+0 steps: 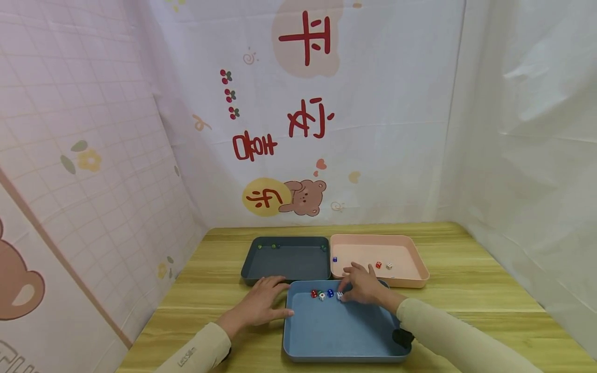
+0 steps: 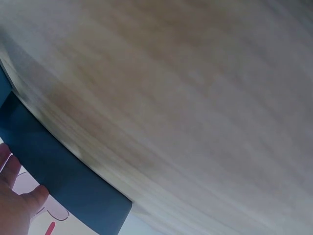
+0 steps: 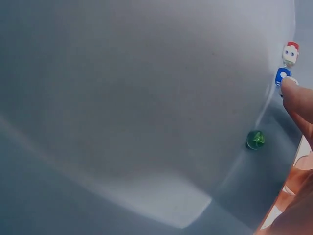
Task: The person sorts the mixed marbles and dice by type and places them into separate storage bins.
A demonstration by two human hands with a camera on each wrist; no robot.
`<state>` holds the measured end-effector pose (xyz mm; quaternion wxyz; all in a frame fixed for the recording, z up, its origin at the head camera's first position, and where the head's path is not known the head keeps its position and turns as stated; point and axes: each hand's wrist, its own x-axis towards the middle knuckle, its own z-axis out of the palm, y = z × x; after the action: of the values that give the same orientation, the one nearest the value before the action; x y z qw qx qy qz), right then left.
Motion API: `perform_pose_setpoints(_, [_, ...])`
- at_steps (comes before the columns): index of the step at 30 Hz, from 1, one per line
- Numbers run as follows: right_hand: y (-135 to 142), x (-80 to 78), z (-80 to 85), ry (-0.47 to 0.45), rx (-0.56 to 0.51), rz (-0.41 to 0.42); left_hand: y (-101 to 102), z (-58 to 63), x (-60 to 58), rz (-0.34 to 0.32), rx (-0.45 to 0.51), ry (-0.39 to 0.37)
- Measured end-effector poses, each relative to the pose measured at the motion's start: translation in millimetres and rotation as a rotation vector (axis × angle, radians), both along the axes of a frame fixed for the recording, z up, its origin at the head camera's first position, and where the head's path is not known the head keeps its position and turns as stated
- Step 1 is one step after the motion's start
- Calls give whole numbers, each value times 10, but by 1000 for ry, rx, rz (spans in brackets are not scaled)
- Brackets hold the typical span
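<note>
A blue tray (image 1: pixel 345 331) lies nearest on the table. In its far part sit a red die (image 1: pixel 314 293), a white die (image 1: pixel 322 297) and a blue die (image 1: pixel 330 293) close together. Right beside them my right hand (image 1: pixel 366 286) pinches another white die (image 1: pixel 339 296) with thumb and forefinger. The thumb (image 3: pixel 297 99) covers part of that die in the right wrist view. A green marble (image 3: pixel 255 140) lies in the tray there; the right hand hides it from the head view. My left hand (image 1: pixel 258 304) rests with extended fingers at the tray's left rim.
Behind stands a dark tray (image 1: pixel 289 264) with several small green marbles along its far side. To its right, a pink tray (image 1: pixel 364 246) holds a blue die (image 1: pixel 335 259), a red die (image 1: pixel 379 264) and a white die (image 1: pixel 389 266). Printed cloth walls (image 1: pixel 373 129) surround the wooden table (image 1: pixel 466 290).
</note>
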<state>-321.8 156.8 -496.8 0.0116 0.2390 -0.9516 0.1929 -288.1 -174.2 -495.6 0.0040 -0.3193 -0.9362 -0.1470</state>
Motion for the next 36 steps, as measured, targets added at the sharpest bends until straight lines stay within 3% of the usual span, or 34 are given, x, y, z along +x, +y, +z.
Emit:
perform_pose_setpoints(15, [86, -59, 246, 18, -95, 9, 2, 12, -9, -3, 5, -3])
perform_pose_setpoints(26, [261, -172, 420, 33, -129, -55, -5, 0, 7, -2, 9, -18])
perform_pose_setpoints(36, [687, -335, 558, 50, -166, -99, 15, -4, -7, 23, -16, -39])
